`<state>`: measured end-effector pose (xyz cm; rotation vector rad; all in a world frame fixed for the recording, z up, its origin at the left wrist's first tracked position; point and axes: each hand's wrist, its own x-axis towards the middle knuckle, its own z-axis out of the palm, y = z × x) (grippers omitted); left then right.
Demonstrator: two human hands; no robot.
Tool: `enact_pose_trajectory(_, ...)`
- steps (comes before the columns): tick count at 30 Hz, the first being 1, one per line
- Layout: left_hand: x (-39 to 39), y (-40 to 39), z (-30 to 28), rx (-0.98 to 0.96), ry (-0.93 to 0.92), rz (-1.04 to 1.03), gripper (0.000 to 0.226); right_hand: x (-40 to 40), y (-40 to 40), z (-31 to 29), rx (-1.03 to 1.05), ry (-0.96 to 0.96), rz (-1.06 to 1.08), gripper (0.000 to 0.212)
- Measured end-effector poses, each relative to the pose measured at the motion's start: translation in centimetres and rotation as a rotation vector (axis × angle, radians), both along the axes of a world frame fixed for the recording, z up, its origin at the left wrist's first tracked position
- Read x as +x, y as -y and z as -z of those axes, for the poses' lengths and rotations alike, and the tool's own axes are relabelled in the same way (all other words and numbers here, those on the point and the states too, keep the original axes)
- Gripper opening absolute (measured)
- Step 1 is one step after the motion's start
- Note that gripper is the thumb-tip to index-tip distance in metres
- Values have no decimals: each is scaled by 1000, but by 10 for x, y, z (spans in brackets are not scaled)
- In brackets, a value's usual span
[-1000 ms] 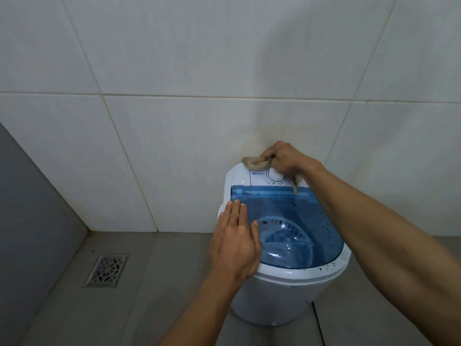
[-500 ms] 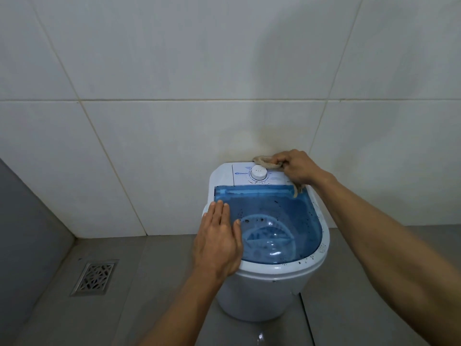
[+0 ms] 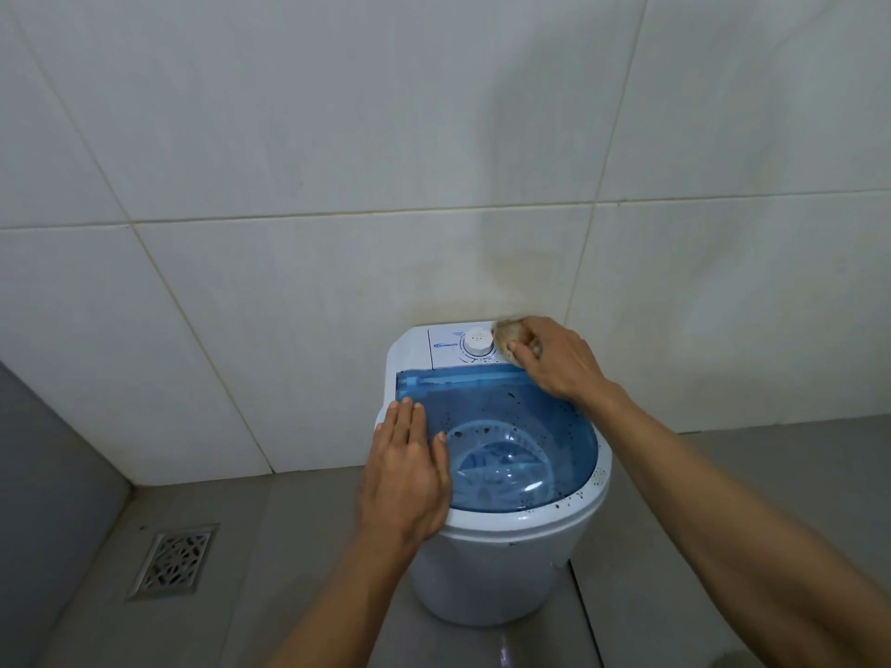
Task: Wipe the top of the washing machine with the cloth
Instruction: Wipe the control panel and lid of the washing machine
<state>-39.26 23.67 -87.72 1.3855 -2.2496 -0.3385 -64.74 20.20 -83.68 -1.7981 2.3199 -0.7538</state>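
Note:
A small white washing machine (image 3: pixel 501 566) stands on the floor against the tiled wall. Its see-through blue lid (image 3: pixel 530 426) is speckled with dark spots, and a white control panel with a round dial (image 3: pixel 477 343) sits at the back. My right hand (image 3: pixel 559 361) grips a bunched tan cloth (image 3: pixel 508 336) and presses it on the panel's back right corner, just right of the dial. My left hand (image 3: pixel 407 470) lies flat with straight fingers on the lid's left edge.
White wall tiles (image 3: pixel 289 306) rise right behind the machine, stained brownish above it. A metal floor drain (image 3: pixel 176 561) sits in the grey floor at the lower left. A grey wall panel (image 3: pixel 43 450) closes off the left side.
My right hand has slid the cloth from left of the dial, along the panel's back edge, to its right corner. The left hand has stayed flat on the lid.

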Motion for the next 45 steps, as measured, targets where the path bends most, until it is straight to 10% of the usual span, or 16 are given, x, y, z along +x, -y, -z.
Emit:
enact_pose_trajectory(17,-1,3,4,-9,4,-4,61,-9,34,9,136,-289,-245,51)
enact_pose_trajectory(33,-1,2,3,-5,-7,-5,62,-23,86,-8,360,-77,5,81)
enact_pose_trajectory(45,0,2,4,9,-27,-12,61,-16,12,7,182,8,9,52)
